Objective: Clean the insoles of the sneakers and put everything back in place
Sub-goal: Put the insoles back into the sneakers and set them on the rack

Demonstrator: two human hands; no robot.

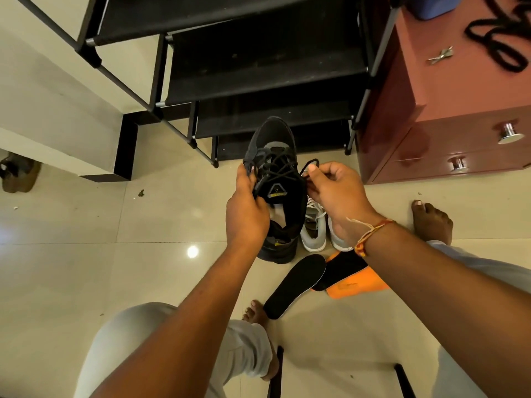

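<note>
- The left grip [247, 214] is curled round the left side of the black sneaker [275, 145] at its collar, fingers pressed together on the upper, thumb by the eyelets.
- The right grip [336, 193] pinches a loop of the black lace [309, 163] between thumb and forefinger, just beside the sneaker's right side; the other fingers are curled in.
- The sneaker's long axis runs straight away from the person: toe toward the foot of the shoe rack [258, 67], heel toward the knees. Whether the heel rests on the floor [115, 268] I cannot tell.
- Its mouth shows a pale bare footbed, so I judge the insole is still out and the laces are being loosened or tidied.
- The black insole [296, 285] lies flat on the floor just nearward of the heel, between the two forearms, with its long axis slanted from near-left to far-right.
- A second dark insole [342, 271] lies beside it under the right wrist, on an orange piece [359, 288] whose kind I cannot tell.
- That is the relation that counts: the insoles lie behind and below the sneaker's mouth, nearer the right grip, which would have to let go of the lace to reach back for one while the left steadies the sneaker.
- A pale pair of sneakers [314, 231] stands on the floor touching the black one's right side.
</note>
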